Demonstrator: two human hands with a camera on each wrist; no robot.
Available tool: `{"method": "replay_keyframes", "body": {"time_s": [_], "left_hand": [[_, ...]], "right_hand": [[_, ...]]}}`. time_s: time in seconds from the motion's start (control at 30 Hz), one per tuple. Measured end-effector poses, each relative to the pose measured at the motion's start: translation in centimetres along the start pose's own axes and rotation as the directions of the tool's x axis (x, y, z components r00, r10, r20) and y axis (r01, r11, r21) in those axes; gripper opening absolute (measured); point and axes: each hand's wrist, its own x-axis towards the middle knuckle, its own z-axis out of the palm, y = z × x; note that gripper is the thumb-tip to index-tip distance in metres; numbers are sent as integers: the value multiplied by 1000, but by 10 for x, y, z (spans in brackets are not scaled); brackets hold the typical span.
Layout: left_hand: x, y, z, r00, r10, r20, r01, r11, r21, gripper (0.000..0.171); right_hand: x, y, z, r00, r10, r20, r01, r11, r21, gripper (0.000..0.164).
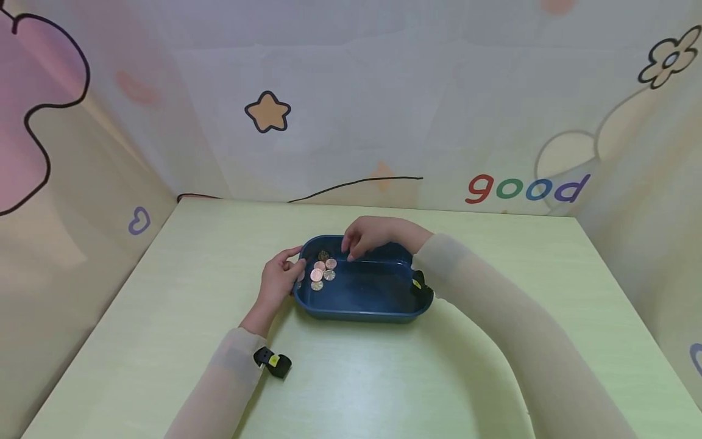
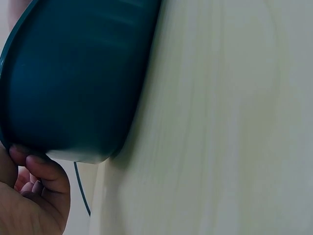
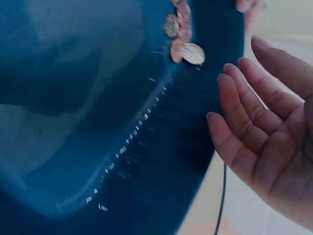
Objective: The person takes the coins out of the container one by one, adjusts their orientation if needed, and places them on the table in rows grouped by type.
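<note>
A dark blue plastic tray (image 1: 373, 291) with rounded corners sits on the table. My left hand (image 1: 278, 277) pinches its left rim between thumb and fingers; the left wrist view shows the fingertips at the edge of the tray's outer wall. Several coins (image 1: 317, 275), copper and silver coloured, lie clustered at the tray's left end. Over the far side of the tray hangs my right hand (image 1: 373, 235), fingers pointing down and to the left. In the right wrist view its palm is bare and its fingers are loosely bent, beside the coins (image 3: 194, 54).
Pale wood-grain table (image 1: 351, 378) surrounds the tray. A printed cloth backdrop (image 1: 351, 110) with a star and the word "good" stands behind it, and cloth walls rise at both sides. Each sleeve carries a black wrist device (image 1: 274, 362).
</note>
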Motion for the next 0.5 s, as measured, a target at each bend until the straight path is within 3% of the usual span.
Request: {"method": "replay_keyframes", "body": {"time_s": [0.33,0.5], "left_hand": [[0,1,0,1000,-10,7,10,1000,-4,44],[0,0,-1,1000,-9,4,9,1000,-8,43]], "right_hand": [[22,-12,19,999,4,47,-2,999,-35,27],[35,-11,29,999,-4,32,6,999,-51,26]]}}
